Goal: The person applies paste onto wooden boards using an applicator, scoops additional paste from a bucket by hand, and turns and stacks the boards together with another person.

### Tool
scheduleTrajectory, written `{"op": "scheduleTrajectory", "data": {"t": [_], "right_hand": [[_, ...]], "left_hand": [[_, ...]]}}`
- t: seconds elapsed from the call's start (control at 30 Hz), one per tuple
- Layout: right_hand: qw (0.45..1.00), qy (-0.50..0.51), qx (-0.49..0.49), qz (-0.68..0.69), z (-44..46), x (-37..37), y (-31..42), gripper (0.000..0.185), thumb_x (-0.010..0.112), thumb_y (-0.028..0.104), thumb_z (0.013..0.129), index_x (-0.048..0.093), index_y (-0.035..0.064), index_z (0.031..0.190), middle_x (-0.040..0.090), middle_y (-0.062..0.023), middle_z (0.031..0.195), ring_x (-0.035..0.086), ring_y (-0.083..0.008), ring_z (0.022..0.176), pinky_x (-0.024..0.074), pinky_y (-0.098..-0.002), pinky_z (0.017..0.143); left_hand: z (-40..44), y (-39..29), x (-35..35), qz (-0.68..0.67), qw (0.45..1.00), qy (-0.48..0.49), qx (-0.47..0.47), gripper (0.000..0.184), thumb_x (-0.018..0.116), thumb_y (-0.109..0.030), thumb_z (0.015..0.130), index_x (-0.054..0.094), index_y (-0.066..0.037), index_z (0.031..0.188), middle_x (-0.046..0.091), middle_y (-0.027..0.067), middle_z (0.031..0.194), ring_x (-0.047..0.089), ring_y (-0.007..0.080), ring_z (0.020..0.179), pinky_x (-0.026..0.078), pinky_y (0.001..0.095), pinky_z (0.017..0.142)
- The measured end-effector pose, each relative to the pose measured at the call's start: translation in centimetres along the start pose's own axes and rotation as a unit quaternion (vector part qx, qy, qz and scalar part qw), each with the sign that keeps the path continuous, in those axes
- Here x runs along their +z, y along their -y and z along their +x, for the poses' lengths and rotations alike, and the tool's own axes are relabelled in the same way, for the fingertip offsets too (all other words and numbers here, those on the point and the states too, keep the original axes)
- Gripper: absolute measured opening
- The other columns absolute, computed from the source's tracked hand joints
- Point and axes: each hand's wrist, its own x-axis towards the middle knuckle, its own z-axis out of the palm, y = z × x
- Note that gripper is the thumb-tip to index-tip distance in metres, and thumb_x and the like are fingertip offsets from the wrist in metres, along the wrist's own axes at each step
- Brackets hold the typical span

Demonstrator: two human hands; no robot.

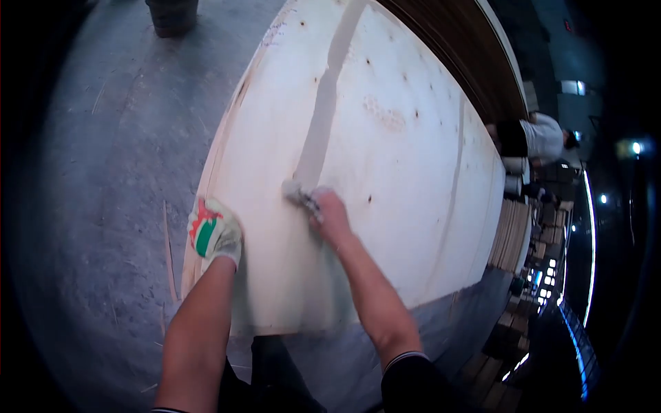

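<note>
A large pale wooden sheet [392,158] with dark knots spreads out in front of me. A grey-brown strip [323,113] runs down it from the far edge and ends near my right hand [330,213]. That hand is bare, with its fingers closed round a small tool [296,194] whose pale end touches the sheet at the strip's lower end. My left hand [215,233] wears a white glove with red and green patches and rests on the sheet's left edge. Its fingers are partly hidden and blurred.
A dark bucket-like container [172,17] stands on the grey floor [124,151] at the upper left. Stacked sheets [509,234] lie at the right. A person in a light shirt [544,138] is beyond the sheet's right edge. Thin wood strips [169,251] lie on the floor.
</note>
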Motion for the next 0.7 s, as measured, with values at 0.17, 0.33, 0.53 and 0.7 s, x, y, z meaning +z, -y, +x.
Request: {"op": "scheduleTrajectory", "data": {"t": [0.17, 0.33, 0.53, 0.7], "right_hand": [[0.982, -0.16, 0.026, 0.092, -20.9, 10.1, 9.1, 0.033, 0.059, 0.004, 0.079, 0.066, 0.0035, 0.111, 0.065, -0.0182, 0.107, 0.059, -0.0387, 0.101, 0.0493, -0.0442, 0.09], [0.972, -0.111, 0.206, 0.035, -27.2, 13.9, 10.0, 0.031, 0.06, 0.005, 0.081, 0.065, 0.0011, 0.112, 0.065, -0.0181, 0.11, 0.061, -0.0369, 0.102, 0.0501, -0.0434, 0.09], [0.852, -0.29, 0.375, 0.223, -21.2, 16.3, 9.8, 0.029, 0.061, 0.005, 0.08, 0.067, 0.0028, 0.108, 0.065, -0.0187, 0.101, 0.063, -0.0341, 0.101, 0.0507, -0.0442, 0.084], [0.955, -0.179, 0.212, 0.106, -30.1, 16.7, 16.5, 0.033, 0.059, 0.006, 0.075, 0.066, 0.0059, 0.108, 0.062, -0.0201, 0.1, 0.058, -0.0415, 0.096, 0.0494, -0.049, 0.083]], "left_hand": [[0.8, 5.8, -0.6, -0.018, 0.992, 0.113, 0.057, 0.049, 0.036, -0.046, 0.1, 0.062, -0.012, 0.123, 0.065, 0.0169, 0.104, 0.062, 0.0347, 0.095, 0.05, 0.0421, 0.081], [3.5, 24.3, -10.7, -0.397, 0.844, 0.337, 0.126, 0.048, 0.051, -0.038, 0.102, 0.052, -0.004, 0.136, 0.062, 0.0054, 0.114, 0.054, 0.0135, 0.109, 0.045, 0.0332, 0.093], [0.1, 62.1, -15.2, -0.428, 0.829, 0.323, -0.16, 0.048, 0.055, -0.035, 0.102, 0.047, -0.004, 0.138, 0.054, 0.0083, 0.131, 0.053, 0.0193, 0.118, 0.041, 0.0334, 0.104], [5.9, 67.0, -19.4, -0.383, 0.867, 0.265, -0.18, 0.057, 0.058, -0.042, 0.099, 0.044, -0.006, 0.141, 0.052, 0.0072, 0.134, 0.054, 0.0185, 0.119, 0.043, 0.0325, 0.099]]}}
